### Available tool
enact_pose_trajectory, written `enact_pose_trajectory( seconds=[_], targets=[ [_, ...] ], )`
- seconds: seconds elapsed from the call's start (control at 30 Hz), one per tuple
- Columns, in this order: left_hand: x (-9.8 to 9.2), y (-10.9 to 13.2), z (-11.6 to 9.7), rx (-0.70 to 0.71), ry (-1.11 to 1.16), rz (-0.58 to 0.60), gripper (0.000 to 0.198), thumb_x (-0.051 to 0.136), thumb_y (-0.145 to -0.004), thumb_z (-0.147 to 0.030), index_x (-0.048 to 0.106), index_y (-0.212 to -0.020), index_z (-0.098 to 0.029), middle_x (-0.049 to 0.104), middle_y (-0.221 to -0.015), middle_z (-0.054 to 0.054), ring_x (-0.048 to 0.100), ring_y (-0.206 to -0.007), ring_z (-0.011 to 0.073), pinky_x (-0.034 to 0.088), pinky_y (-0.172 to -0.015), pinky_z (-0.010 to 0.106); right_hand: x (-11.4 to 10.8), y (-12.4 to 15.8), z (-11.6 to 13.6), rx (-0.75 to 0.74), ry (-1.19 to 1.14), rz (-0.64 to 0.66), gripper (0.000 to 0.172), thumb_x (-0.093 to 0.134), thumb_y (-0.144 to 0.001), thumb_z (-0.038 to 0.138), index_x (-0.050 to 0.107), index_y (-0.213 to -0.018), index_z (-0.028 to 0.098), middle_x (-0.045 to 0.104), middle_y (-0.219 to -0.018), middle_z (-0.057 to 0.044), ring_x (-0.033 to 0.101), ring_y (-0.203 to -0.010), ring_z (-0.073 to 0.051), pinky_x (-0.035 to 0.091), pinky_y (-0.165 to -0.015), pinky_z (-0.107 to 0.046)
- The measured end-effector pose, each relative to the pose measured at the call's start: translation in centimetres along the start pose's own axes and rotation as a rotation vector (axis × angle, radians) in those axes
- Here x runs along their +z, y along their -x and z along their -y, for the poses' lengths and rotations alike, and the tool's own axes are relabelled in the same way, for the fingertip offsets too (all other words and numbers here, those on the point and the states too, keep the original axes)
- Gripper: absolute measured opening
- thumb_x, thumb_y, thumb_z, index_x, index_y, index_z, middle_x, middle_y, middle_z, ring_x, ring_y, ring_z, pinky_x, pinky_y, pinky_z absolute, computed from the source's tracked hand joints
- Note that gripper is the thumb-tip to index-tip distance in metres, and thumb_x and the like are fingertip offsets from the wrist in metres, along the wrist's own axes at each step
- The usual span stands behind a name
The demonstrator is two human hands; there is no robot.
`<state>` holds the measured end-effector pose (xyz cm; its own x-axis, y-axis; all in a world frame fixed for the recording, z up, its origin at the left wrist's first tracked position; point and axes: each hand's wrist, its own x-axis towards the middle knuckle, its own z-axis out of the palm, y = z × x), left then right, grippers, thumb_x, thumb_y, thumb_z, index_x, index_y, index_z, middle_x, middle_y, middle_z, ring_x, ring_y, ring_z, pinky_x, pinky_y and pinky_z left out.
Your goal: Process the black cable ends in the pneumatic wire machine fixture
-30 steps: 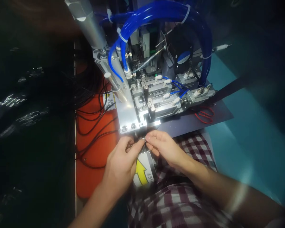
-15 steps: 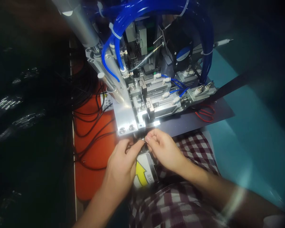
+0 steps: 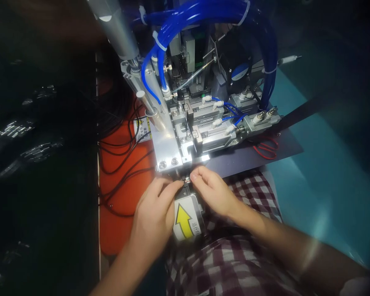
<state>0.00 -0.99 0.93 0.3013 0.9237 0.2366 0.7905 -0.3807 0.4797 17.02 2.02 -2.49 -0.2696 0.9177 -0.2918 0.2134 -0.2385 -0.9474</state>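
I see two hands at work, both the person's own, meeting at the near edge of the machine. My left hand comes up from below with thumb and forefinger closed to a narrow pinch. My right hand reaches in from the right, pinched just as tight. Between the two sets of fingertips sits one small shiny part, gripped from both sides. It is too small and blurred for me to say what it is. The part lies just off the near edge of the aluminium plate, below its near right corner, and I cannot tell whether it touches the machine. I count two bolts along that near edge. One label with a single yellow arrow lies just below the part, between my hands and partly under the left thumb. Left of the plate is one orange mat crossed by several black cables, with one warning sticker at its far right corner. A bundle of blue hoses arches over the machine, and I can make out four white fittings on the blocks behind the plate. Two red loops rest on the dark sheet near its right edge. Checked cloth shows beneath my right forearm.
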Motion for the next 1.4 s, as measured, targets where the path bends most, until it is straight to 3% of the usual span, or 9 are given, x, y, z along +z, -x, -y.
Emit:
enact_pose_trajectory(
  seconds=[0.2, 0.33, 0.63, 0.9, 1.03, 1.13, 1.4],
  targets=[
    [-0.41, 0.03, 0.04, 0.03, -0.235, 0.027, 0.027, 0.048, -0.086, -0.009, 0.068, -0.102, -0.017, 0.055, -0.086, 0.006, 0.052, -0.08, 0.0194, 0.044, -0.062, 0.028, 0.85, 0.13, -0.53, -0.037, -0.164, -0.054, 0.022, 0.046, -0.092, 0.033, 0.045, -0.074, 0.021, 0.038, -0.062, 0.006, 0.035, -0.056, -0.011, 0.031, -0.053, -0.026],
    [-0.49, -0.07, 0.29, 0.059, -0.251, 0.045, 0.028, 0.046, -0.087, -0.009, 0.068, -0.103, -0.016, 0.056, -0.085, 0.008, 0.052, -0.081, 0.0207, 0.043, -0.064, 0.03, 0.8, 0.23, -0.42, -0.073, -0.103, -0.1, 0.021, 0.047, -0.093, 0.032, 0.046, -0.075, 0.021, 0.04, -0.064, 0.005, 0.038, -0.057, -0.011, 0.033, -0.056, -0.026],
    [-0.45, -0.47, 0.16, 0.129, -0.17, 0.079, 0.028, 0.044, -0.088, -0.007, 0.066, -0.105, -0.012, 0.061, -0.086, 0.008, 0.051, -0.077, 0.0192, 0.042, -0.066, 0.031, 0.46, 0.25, -0.46, 0.006, -0.198, -0.012, 0.026, 0.046, -0.094, 0.037, 0.044, -0.074, 0.02, 0.038, -0.06, 0.007, 0.033, -0.052, -0.009, 0.028, -0.049, -0.024],
    [0.02, -0.31, -0.43, 0.068, -0.26, 0.097, 0.032, 0.041, -0.088, -0.006, 0.064, -0.108, -0.014, 0.062, -0.089, 0.008, 0.051, -0.077, 0.0196, 0.042, -0.065, 0.031, 1.0, 0.39, 0.12, -0.071, -0.047, -0.156, 0.02, 0.049, -0.09, 0.03, 0.046, -0.074, 0.02, 0.039, -0.061, 0.006, 0.037, -0.054, -0.009, 0.03, -0.053, -0.025],
    [-0.05, -0.33, -0.15, 0.072, -0.209, 0.084, 0.031, 0.04, -0.088, -0.007, 0.065, -0.105, -0.015, 0.062, -0.088, 0.008, 0.052, -0.078, 0.0187, 0.044, -0.065, 0.029, 0.85, 0.29, 0.42, 0.108, -0.263, -0.061, 0.022, 0.052, -0.087, 0.035, 0.044, -0.072, 0.02, 0.038, -0.055, 0.008, 0.032, -0.047, -0.008, 0.025, -0.045, -0.023],
    [-0.22, -0.32, 0.13, 0.097, -0.202, 0.102, 0.03, 0.043, -0.088, -0.009, 0.064, -0.107, -0.015, 0.061, -0.089, 0.008, 0.053, -0.08, 0.0195, 0.045, -0.065, 0.029, 0.5, 0.23, 0.39, 0.116, -0.324, 0.001, 0.025, 0.048, -0.089, 0.04, 0.046, -0.074, 0.02, 0.041, -0.054, 0.008, 0.034, -0.045, -0.008, 0.028, -0.045, -0.023],
    [-0.15, -0.52, -0.06, 0.105, -0.263, 0.126, 0.035, 0.044, -0.084, -0.004, 0.065, -0.11, -0.015, 0.061, -0.088, 0.008, 0.053, -0.078, 0.0196, 0.045, -0.065, 0.029, 0.63, 0.5, 0.21, 0.002, -0.137, -0.095, 0.022, 0.051, -0.089, 0.034, 0.047, -0.073, 0.02, 0.039, -0.056, 0.007, 0.035, -0.049, -0.009, 0.029, -0.047, -0.024]
  ],
)
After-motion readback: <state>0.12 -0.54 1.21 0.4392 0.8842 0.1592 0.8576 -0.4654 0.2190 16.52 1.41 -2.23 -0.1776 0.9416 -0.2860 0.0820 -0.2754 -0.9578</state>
